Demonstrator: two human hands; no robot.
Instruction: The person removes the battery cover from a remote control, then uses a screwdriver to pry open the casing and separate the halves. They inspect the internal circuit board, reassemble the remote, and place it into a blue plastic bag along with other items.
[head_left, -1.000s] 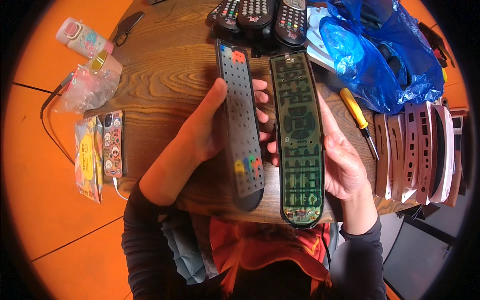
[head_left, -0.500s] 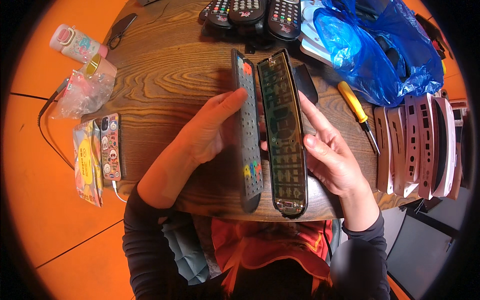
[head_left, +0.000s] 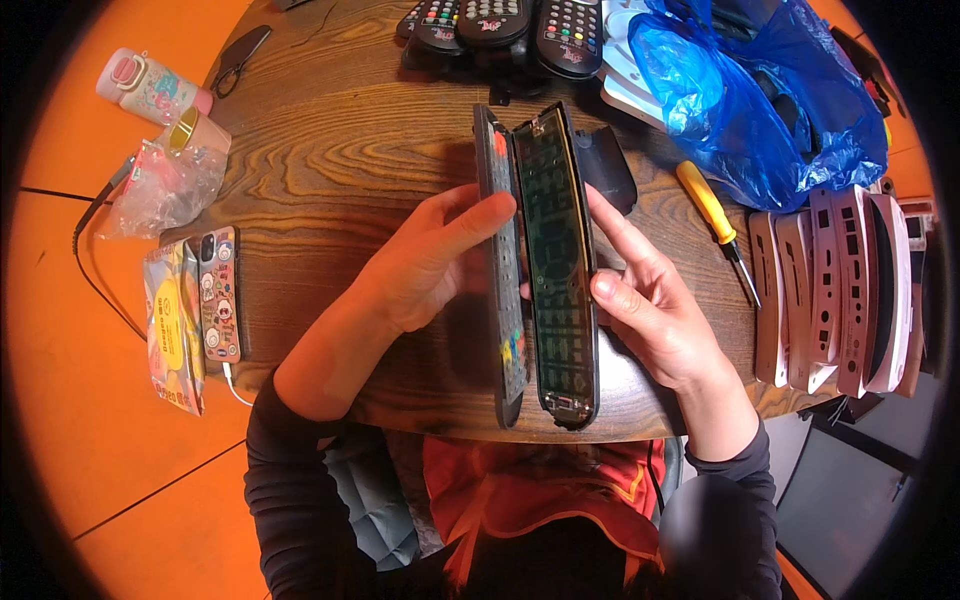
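Note:
My left hand (head_left: 430, 255) grips the front half of a remote control (head_left: 507, 270), a black shell with a grey rubber keypad and a few coloured keys facing inward. In my right hand (head_left: 650, 305) is the back half with a green circuit board (head_left: 562, 260), its inner side turned toward the keypad. Both halves stand on edge above the table, close together like a half-closed book, nearly meeting at their far ends. Behind my right fingers a small black plastic cover (head_left: 610, 170) lies on the table.
Black remotes (head_left: 495, 30) are piled at the far edge. A blue plastic bag (head_left: 770, 110), a yellow-handled screwdriver (head_left: 705, 200) and a row of white device boxes (head_left: 835, 290) lie at right. A phone (head_left: 220, 295), snack packet (head_left: 172, 325) and bottle (head_left: 150, 85) sit at left.
The two halves have come closer together and tilted toward each other. My left hand has moved right, my right hand slightly left. More of the black cover shows.

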